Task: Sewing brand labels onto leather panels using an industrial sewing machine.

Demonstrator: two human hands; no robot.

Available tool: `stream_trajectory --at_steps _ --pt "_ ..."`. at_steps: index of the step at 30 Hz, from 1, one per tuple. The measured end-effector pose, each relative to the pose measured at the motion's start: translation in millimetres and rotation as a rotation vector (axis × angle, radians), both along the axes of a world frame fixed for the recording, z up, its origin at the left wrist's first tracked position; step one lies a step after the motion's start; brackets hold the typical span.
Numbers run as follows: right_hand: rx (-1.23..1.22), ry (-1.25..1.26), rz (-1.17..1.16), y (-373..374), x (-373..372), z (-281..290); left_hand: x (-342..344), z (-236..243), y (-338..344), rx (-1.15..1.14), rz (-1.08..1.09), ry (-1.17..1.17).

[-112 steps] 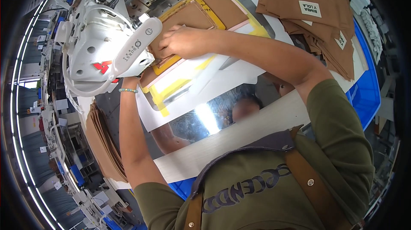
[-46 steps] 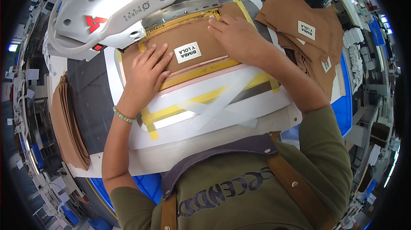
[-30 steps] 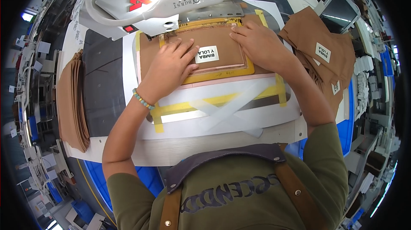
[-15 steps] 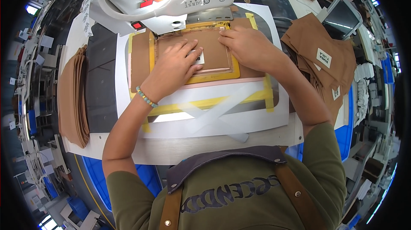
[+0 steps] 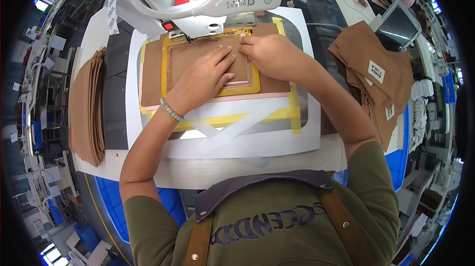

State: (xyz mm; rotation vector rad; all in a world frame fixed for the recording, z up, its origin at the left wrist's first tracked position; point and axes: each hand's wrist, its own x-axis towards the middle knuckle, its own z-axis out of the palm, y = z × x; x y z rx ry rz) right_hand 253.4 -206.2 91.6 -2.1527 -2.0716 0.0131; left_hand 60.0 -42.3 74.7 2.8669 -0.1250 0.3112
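Observation:
My left hand [image 5: 204, 74], with a beaded bracelet at the wrist, lies flat on brown fabric [image 5: 198, 49] inside a yellow-edged rectangular frame [image 5: 166, 70]. Its fingers are stretched toward the machine. At the frame's upper right inner edge, my right hand [image 5: 271, 55] has its fingers bent and held together; whatever is under the fingertips is hidden. The frame has a clear inner border and sits over a larger brown piece [image 5: 151, 75] on a yellow-taped template [image 5: 294, 100]. Just beyond the frame's top left is the head of a white sewing machine [image 5: 185, 11].
Stacked brown pieces [image 5: 86, 110] stand at the left table edge. To the right lie brown pieces with white labels [image 5: 363, 50], beside a tilted screen [image 5: 398, 23]. A white sheet [image 5: 311, 137] extends under the template. Blue bins [image 5: 111, 209] sit below the table.
The template, frame and brown fabric have shifted left relative to the machine, and my right hand has moved left with them. A white label that showed by my left fingers is now out of sight.

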Motion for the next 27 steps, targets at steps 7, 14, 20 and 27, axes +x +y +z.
stream_trajectory --at_steps 7,14,20,27 --pt "0.104 0.136 0.065 -5.7 -3.2 1.4 -1.8 -1.7 5.6 -0.050 0.042 -0.009" --pt "0.207 0.117 0.044 -39.0 3.9 11.5 -0.9 -1.8 14.0 -0.016 0.051 -0.081" --pt "0.017 0.169 0.018 -46.8 5.5 11.5 -20.3 2.9 31.9 -0.044 0.073 -0.049" --pt "0.188 0.221 0.277 -3.4 -25.9 -0.4 -81.4 16.9 58.4 -0.129 0.071 -0.072"
